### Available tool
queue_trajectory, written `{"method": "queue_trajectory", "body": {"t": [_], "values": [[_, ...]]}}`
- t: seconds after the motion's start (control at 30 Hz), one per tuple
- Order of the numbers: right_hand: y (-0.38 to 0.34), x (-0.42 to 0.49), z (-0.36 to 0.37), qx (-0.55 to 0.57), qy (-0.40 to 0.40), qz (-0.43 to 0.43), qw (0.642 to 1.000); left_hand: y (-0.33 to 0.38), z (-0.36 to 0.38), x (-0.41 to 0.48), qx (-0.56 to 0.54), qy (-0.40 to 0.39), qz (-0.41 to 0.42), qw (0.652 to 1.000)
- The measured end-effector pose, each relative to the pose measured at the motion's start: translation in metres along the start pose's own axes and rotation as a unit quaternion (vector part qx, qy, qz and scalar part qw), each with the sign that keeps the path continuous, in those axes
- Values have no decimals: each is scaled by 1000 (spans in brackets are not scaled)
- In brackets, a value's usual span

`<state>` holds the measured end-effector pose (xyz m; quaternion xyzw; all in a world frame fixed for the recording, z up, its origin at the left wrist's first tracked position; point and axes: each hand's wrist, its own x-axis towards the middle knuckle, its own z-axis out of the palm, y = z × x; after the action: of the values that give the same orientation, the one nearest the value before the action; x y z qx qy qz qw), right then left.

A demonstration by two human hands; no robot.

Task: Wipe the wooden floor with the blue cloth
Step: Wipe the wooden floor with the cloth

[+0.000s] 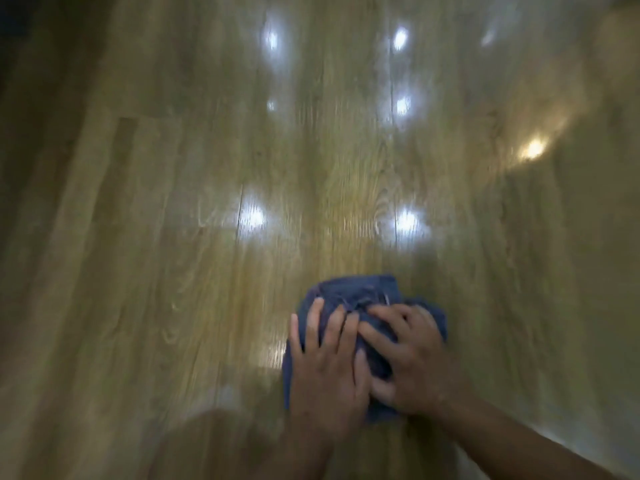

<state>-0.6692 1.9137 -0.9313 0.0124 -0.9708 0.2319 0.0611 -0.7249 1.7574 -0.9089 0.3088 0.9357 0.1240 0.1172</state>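
Note:
A bunched blue cloth (360, 292) lies on the wooden floor (207, 271) at the lower middle of the view. My left hand (325, 368) presses flat on the cloth's left part, fingers spread and pointing away from me. My right hand (415, 355) lies on the cloth's right part, its fingers angled to the left and touching those of my left hand. The middle of the cloth is hidden under both hands. The picture is blurred by motion.
Glossy light-brown planks run away from me and reflect several ceiling lights (252, 216). A warm yellow reflection (533, 148) shows at the right. A dark area (20, 36) lies at the far left top. My knee (214, 445) shows at the bottom.

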Motion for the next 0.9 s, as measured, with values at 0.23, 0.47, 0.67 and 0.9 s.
{"method": "queue_trajectory", "body": {"t": [0.23, 0.47, 0.67, 0.9], "values": [[71, 100, -19, 21, 4, -94, 995, -1, -9, 100, -3, 30, -29, 999], [212, 320, -57, -60, 41, -34, 997, -5, -40, 378, 20, 63, -43, 997], [314, 474, -86, -78, 30, -29, 996, -1, -60, 562, 15, 110, -63, 992], [353, 535, -106, -69, 12, -50, 996, 5, -79, 627, 21, 68, -81, 994]]}}
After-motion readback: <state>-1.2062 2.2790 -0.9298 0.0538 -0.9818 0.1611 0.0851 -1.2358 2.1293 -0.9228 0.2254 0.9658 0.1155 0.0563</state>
